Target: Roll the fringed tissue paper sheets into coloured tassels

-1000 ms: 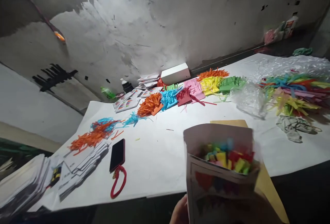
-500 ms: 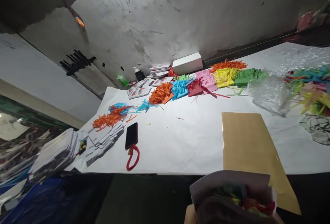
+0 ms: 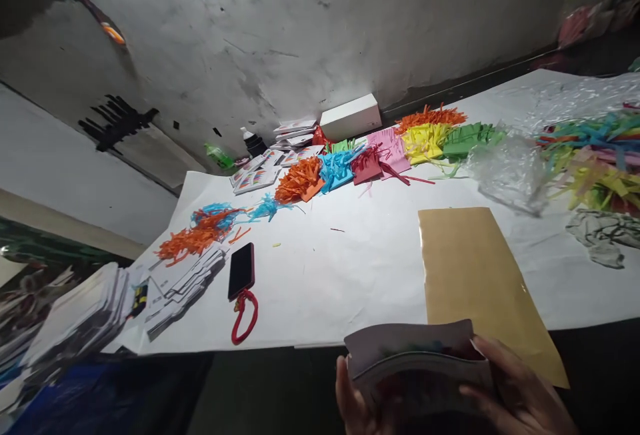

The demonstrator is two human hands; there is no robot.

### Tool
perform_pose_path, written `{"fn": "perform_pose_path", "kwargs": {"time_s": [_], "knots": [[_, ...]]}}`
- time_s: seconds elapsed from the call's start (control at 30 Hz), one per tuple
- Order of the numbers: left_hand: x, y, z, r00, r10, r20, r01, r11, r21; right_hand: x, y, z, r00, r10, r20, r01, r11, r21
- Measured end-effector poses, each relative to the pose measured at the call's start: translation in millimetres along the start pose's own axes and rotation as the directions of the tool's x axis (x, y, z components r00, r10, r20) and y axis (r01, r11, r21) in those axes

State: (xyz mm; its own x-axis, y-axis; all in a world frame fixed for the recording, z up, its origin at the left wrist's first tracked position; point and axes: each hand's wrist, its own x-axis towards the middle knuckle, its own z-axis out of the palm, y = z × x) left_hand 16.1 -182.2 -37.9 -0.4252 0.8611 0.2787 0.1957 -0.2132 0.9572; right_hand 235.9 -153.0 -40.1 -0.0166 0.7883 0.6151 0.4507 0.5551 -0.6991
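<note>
A greyish paper pouch with an open flap is held low in front of me, past the table's near edge. My left hand is closed around its left side, fingertips showing at the edge. My right hand grips the right side, thumb and fingers on the rim and front. The pouch's inside is dark, and its contents are mostly hidden. Beyond it, a brown paper sheet lies on the white-covered table and hangs over the near edge.
Bundles of shredded paper, orange, blue and yellow, run along the table. A phone with a red strap lies left, near stacked papers. Clear plastic and a crumpled grey cloth lie right; a white box stands behind.
The pouch has tilted and shifted left, so the coloured strips seen in its mouth are now mostly out of sight. My right hand has come into view on its right side.
</note>
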Motion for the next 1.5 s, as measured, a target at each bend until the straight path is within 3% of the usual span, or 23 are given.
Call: {"fn": "perform_pose_path", "kwargs": {"time_s": [0.1,0.13,0.17,0.23,0.33,0.37,0.47,0.53,0.6,0.67,0.7,0.8,0.9,0.97,1.07,1.13,1.23,1.4,1.5], "knots": [[11.2,-2.2,0.6,0.980,0.125,-0.154,-0.122,0.992,0.032,18.6,-2.6,-5.9,0.995,-0.094,0.024,0.094,0.995,-0.021],[19.0,-0.4,-0.7,0.970,0.190,-0.150,-0.182,0.981,0.063,25.0,-2.4,-9.6,0.992,-0.116,0.046,0.116,0.993,-0.015],[28.5,2.8,-3.0,0.961,0.262,-0.085,-0.255,0.963,0.085,31.4,-1.6,-14.3,0.988,-0.129,0.080,0.130,0.991,-0.009],[50.2,13.7,-9.9,0.913,0.378,0.153,-0.392,0.917,0.074,44.2,-0.2,-25.4,0.972,-0.154,0.180,0.154,0.988,0.016],[75.3,37.6,-18.5,0.818,0.352,0.454,-0.414,0.909,0.041,61.8,-3.0,-38.5,0.947,-0.164,0.278,0.146,0.986,0.084],[78.9,45.6,-19.1,0.816,0.306,0.490,-0.375,0.926,0.047,66.4,-5.9,-39.9,0.952,-0.134,0.275,0.108,0.988,0.111],[78.0,62.7,-13.3,0.901,0.154,0.407,-0.156,0.987,-0.028,73.5,-17.9,-35.0,0.960,0.123,0.252,-0.186,0.952,0.242],[75.4,66.5,-6.7,0.923,0.051,0.381,-0.006,0.993,-0.119,74.3,-25.7,-28.0,0.890,0.356,0.285,-0.445,0.817,0.366],[76.1,66.0,-0.4,0.860,0.061,0.507,0.026,0.986,-0.162,74.8,-31.2,-22.3,0.790,0.473,0.390,-0.611,0.657,0.441],[78.7,63.9,5.2,0.780,0.182,0.599,-0.069,0.976,-0.206,76.2,-33.7,-19.4,0.766,0.412,0.493,-0.632,0.623,0.461],[79.4,62.9,7.8,0.769,0.254,0.587,-0.137,0.962,-0.236,77.1,-33.9,-18.8,0.798,0.334,0.502,-0.581,0.648,0.493],[75.1,62.7,14.0,0.799,0.387,0.460,-0.273,0.916,-0.295,80.0,-31.7,-18.3,0.914,0.164,0.372,-0.378,0.679,0.630],[65.6,67.3,14.9,0.823,0.324,0.466,-0.214,0.938,-0.274,85.0,-27.0,-18.5,0.943,0.116,0.312,-0.304,0.682,0.666],[63.1,71.8,12.2,0.840,0.245,0.485,-0.156,0.964,-0.216,89.2,-22.6,-20.2,0.960,-0.031,0.279,-0.156,0.769,0.620],[70.0,77.7,6.9,0.823,0.241,0.515,-0.198,0.971,-0.137,90.2,-15.7,-26.0,0.917,-0.327,0.229,0.228,0.899,0.373],[78.5,79.7,4.5,0.773,0.278,0.570,-0.264,0.958,-0.108,85.1,-13.1,-31.1,0.888,-0.383,0.254,0.364,0.924,0.119],[88.0,79.0,3.7,0.713,0.299,0.634,-0.299,0.948,-0.110,76.2,-13.2,-38.5,0.885,-0.365,0.290,0.411,0.904,-0.117],[88.5,74.2,7.1,0.725,0.305,0.618,-0.285,0.949,-0.133,75.9,-14.0,-44.5,0.792,-0.443,0.420,0.542,0.826,-0.152],[87.5,72.8,9.0,0.708,0.309,0.636,-0.286,0.948,-0.141,77.2,-14.1,-42.2,0.783,-0.420,0.460,0.545,0.818,-0.181]]}}
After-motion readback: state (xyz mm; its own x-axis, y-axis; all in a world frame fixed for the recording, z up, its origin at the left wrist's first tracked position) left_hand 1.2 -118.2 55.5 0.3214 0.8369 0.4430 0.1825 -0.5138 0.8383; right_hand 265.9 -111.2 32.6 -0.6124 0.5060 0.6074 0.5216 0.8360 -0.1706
